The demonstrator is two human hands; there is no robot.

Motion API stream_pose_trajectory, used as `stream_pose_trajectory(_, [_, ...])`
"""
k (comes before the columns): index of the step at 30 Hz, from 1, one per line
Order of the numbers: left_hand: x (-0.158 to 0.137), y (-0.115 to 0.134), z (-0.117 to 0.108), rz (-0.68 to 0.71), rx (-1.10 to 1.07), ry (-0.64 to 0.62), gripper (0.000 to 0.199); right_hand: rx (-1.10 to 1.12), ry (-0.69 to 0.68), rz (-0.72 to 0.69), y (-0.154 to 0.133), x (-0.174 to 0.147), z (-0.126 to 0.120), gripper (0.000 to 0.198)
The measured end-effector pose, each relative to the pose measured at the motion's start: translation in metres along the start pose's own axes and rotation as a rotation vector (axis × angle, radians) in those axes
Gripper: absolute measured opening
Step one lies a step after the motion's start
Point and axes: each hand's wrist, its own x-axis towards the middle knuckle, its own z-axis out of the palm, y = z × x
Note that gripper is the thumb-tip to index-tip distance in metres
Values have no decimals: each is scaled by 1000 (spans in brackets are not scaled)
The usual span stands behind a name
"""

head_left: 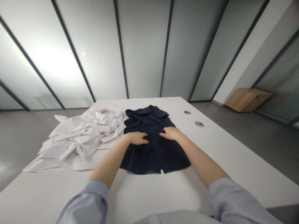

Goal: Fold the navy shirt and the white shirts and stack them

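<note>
A navy garment [153,155] lies spread on the white table, its hem toward me with a small slit near the middle. Its far end is bunched, with a collar-like fold at the top. My left hand [137,137] rests on the left half of it, thumb and fingers apart. On the right half, my right hand [172,133] also lies with fingers apart, touching the cloth. Neither hand grips anything visible. Just left of the navy garment is a heap of white clothing [81,137], layered and crumpled, with knotted, bow-like parts.
The white table [224,155] has two round cable grommets, a farther one [187,112] and a nearer one [199,124], on its right side. Frosted glass partitions [142,46] stand behind it. A wooden drawer cabinet [249,99] is on the floor at the far right.
</note>
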Motion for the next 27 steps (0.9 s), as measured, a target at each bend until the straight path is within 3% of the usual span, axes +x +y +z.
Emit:
stream_pose_trajectory(3, [10,-8,-8,-17,5,187,51,20,85,-47,5,13,-7,46])
stream_pose_trajectory(6, [26,-20,0,-70,93,360,49,2,130,-162,14,31,1,46])
stream_pose_trajectory(10, [40,-36,27,-188,129,350,56,5,84,-106,24,45,30,60])
stream_pose_trajectory(14, [42,-44,47,-284,109,420,60,48,86,-22,28,45,48,66])
stream_pose_trajectory(21, [35,-39,47,-344,106,322,63,53,140,35,24,25,51,80])
stream_pose_trajectory(27, [14,-20,36,-305,246,269,67,-72,93,5,20,2,37,72])
